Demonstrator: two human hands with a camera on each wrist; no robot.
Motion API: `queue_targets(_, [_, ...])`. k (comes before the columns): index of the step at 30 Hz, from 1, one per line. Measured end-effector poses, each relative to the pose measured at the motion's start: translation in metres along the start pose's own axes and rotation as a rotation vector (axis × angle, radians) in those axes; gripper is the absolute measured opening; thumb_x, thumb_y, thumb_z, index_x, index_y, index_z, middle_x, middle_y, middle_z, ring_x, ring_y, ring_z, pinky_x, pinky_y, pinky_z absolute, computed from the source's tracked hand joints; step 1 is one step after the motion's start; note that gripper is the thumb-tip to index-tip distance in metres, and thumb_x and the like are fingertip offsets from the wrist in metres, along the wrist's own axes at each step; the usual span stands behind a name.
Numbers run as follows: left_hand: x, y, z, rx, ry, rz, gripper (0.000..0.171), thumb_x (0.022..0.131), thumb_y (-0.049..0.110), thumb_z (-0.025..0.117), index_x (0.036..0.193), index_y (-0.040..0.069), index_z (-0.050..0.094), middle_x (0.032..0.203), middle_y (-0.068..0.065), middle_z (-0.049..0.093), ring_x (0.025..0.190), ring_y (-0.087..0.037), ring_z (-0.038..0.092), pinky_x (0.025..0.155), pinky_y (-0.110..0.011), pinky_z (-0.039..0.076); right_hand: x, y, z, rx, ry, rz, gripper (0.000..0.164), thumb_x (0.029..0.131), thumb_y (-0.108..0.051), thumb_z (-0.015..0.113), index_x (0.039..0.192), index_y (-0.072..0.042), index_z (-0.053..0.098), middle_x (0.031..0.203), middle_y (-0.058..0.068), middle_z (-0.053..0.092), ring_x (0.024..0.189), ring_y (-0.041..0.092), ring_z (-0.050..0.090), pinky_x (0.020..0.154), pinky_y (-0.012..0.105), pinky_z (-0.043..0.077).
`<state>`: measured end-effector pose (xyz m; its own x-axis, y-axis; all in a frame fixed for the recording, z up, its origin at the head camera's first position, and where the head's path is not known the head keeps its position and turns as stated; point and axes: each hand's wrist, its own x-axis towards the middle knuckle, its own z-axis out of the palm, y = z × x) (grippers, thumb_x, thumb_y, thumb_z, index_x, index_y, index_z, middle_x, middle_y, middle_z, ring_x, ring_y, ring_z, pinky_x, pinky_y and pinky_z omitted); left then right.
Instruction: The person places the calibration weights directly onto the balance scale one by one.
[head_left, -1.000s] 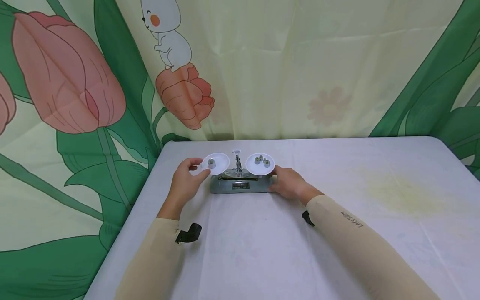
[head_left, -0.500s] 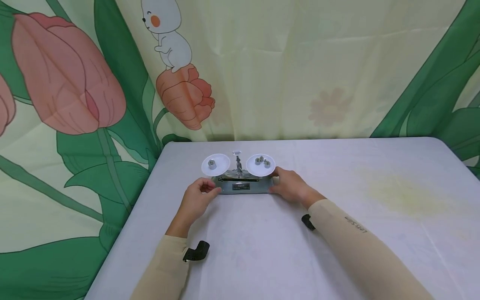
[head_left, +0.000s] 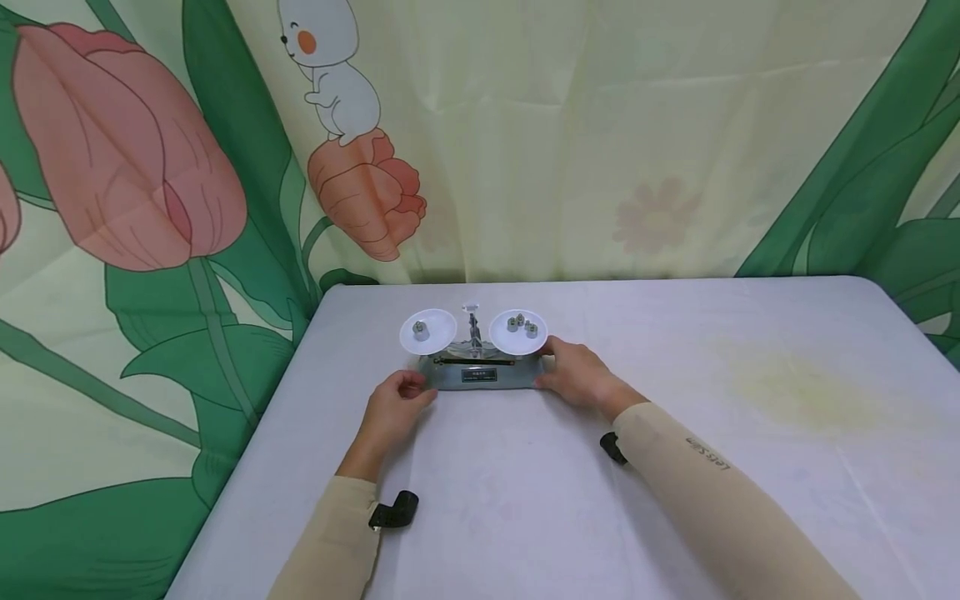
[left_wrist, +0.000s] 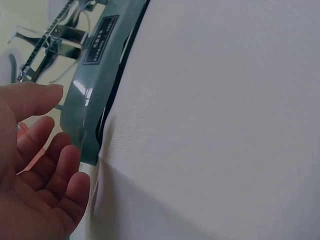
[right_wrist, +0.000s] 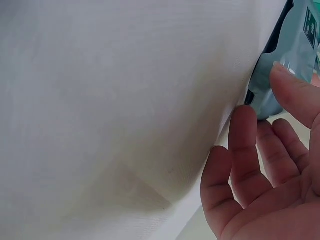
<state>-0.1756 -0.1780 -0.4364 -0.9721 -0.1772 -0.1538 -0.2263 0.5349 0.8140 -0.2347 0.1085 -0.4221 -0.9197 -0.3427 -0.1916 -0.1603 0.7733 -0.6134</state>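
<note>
A grey-green balance scale (head_left: 480, 379) stands near the table's back edge. One metal weight (head_left: 420, 331) sits on its white left pan (head_left: 442, 336); several metal weights (head_left: 531, 330) sit on the right pan (head_left: 516, 345). At the base's left end is my left hand (head_left: 393, 410), its thumb close to the base and its other fingers loosely curled with nothing between them in the left wrist view. My right hand (head_left: 583, 377) holds the base's right end, thumb against the front; whether the fingers behind it touch is partly hidden.
A white cloth covers the table (head_left: 675, 467), with a yellowish stain (head_left: 810, 392) on the right. A printed curtain (head_left: 525, 167) with tulips and a rabbit hangs directly behind the back edge.
My left hand has left the edge of the left pan and come down toward me to the base's left end. The right hand and the weights stay where they were.
</note>
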Motion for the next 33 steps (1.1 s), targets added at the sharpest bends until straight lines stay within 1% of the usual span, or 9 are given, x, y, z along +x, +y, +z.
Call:
queue_targets(4, [-0.004, -0.004, 0.004, 0.0, -0.032, 0.002, 0.034, 0.09, 0.02, 0.074, 0.119, 0.004, 0.064, 0.109, -0.01, 0.064, 0.102, -0.026, 0.058, 0.086, -0.042, 0.05, -0.001, 0.002, 0.001, -0.003, 0.006, 0.001, 0.059, 0.091, -0.017, 0.072, 0.141, 0.002, 0.047, 0.144, 0.019, 0.052, 0.137, 0.038, 0.042, 0.112, 0.055, 0.031])
queue_targets(8, [-0.011, -0.005, 0.007, 0.058, -0.085, 0.03, 0.035, 0.091, 0.021, 0.074, 0.121, 0.004, 0.065, 0.112, -0.009, 0.065, 0.105, -0.026, 0.058, 0.092, -0.044, 0.049, -0.002, 0.003, 0.001, -0.001, 0.014, -0.011, 0.058, 0.091, -0.016, 0.072, 0.139, 0.003, 0.047, 0.143, 0.019, 0.053, 0.137, 0.039, 0.042, 0.112, 0.055, 0.032])
queue_targets(11, [-0.014, -0.004, 0.007, 0.099, -0.113, 0.046, 0.037, 0.091, 0.022, 0.074, 0.123, 0.005, 0.065, 0.117, -0.008, 0.064, 0.11, -0.026, 0.057, 0.098, -0.045, 0.048, -0.002, 0.004, 0.001, -0.002, 0.024, -0.022, 0.058, 0.091, -0.016, 0.072, 0.14, 0.003, 0.047, 0.144, 0.019, 0.052, 0.137, 0.039, 0.041, 0.112, 0.055, 0.031])
queue_targets(18, [-0.015, -0.005, 0.007, 0.127, -0.128, 0.043, 0.043, 0.09, 0.023, 0.077, 0.127, 0.006, 0.063, 0.129, -0.009, 0.061, 0.123, -0.029, 0.054, 0.105, -0.048, 0.043, 0.0, 0.005, 0.002, 0.004, 0.032, -0.031, 0.058, 0.091, -0.015, 0.072, 0.14, 0.002, 0.047, 0.144, 0.019, 0.052, 0.138, 0.039, 0.041, 0.113, 0.054, 0.031])
queue_targets(26, [-0.017, -0.007, 0.009, 0.12, -0.138, 0.045, 0.043, 0.089, 0.022, 0.077, 0.127, 0.007, 0.063, 0.13, -0.009, 0.059, 0.126, -0.03, 0.052, 0.107, -0.048, 0.041, -0.003, 0.006, 0.001, 0.043, 0.029, -0.042, 0.058, 0.09, -0.014, 0.071, 0.141, 0.001, 0.047, 0.144, 0.019, 0.051, 0.138, 0.04, 0.04, 0.112, 0.056, 0.031])
queue_targets(30, [-0.017, -0.007, 0.008, 0.122, -0.134, 0.075, 0.042, 0.091, 0.024, 0.076, 0.127, 0.006, 0.063, 0.129, -0.01, 0.06, 0.123, -0.03, 0.053, 0.107, -0.048, 0.041, -0.008, 0.007, -0.001, 0.057, 0.042, -0.049, 0.058, 0.091, -0.015, 0.07, 0.143, -0.002, 0.047, 0.146, 0.017, 0.05, 0.12, 0.036, 0.057, 0.101, 0.051, 0.044])
queue_targets(33, [-0.017, -0.007, 0.007, 0.125, -0.122, 0.094, 0.042, 0.092, 0.025, 0.074, 0.127, 0.004, 0.063, 0.127, -0.011, 0.059, 0.122, -0.031, 0.053, 0.106, -0.049, 0.041, -0.015, 0.007, -0.004, 0.062, 0.048, -0.05, 0.057, 0.093, -0.019, 0.068, 0.144, -0.004, 0.047, 0.146, 0.016, 0.051, 0.111, 0.032, 0.06, 0.096, 0.049, 0.048])
